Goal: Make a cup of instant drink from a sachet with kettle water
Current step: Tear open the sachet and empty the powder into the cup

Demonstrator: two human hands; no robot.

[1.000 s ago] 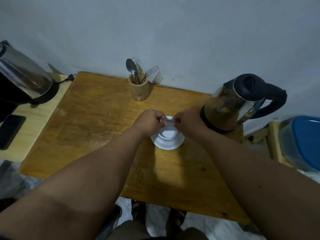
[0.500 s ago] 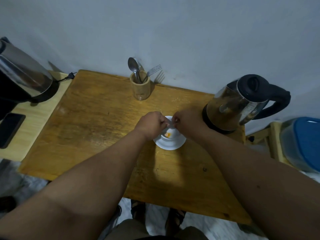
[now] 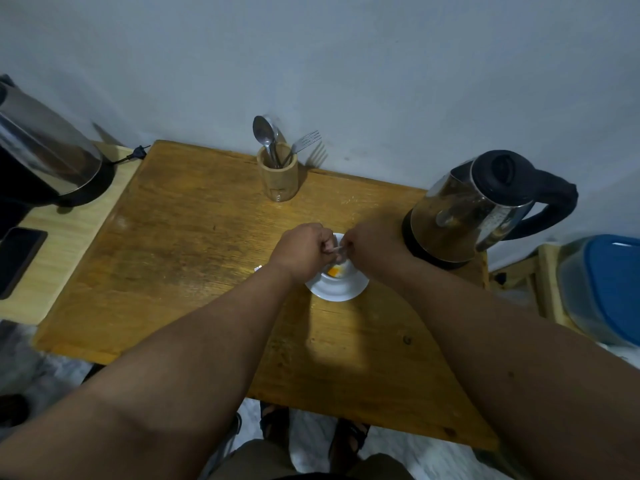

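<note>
A wooden utensil holder [image 3: 278, 176] stands upright at the back of the counter [image 3: 180, 271], close to the wall [image 3: 346, 64], with a spoon [image 3: 262, 131] and a fork [image 3: 304, 143] sticking out of it. Off to the left, on a paler side table [image 3: 65, 237], sits a steel appliance [image 3: 45, 150] with a black plug [image 3: 138, 153] beside it and a dark phone [image 3: 17, 259] lying flat. A blue-lidded plastic container [image 3: 604, 289] sits at the far right.
</note>
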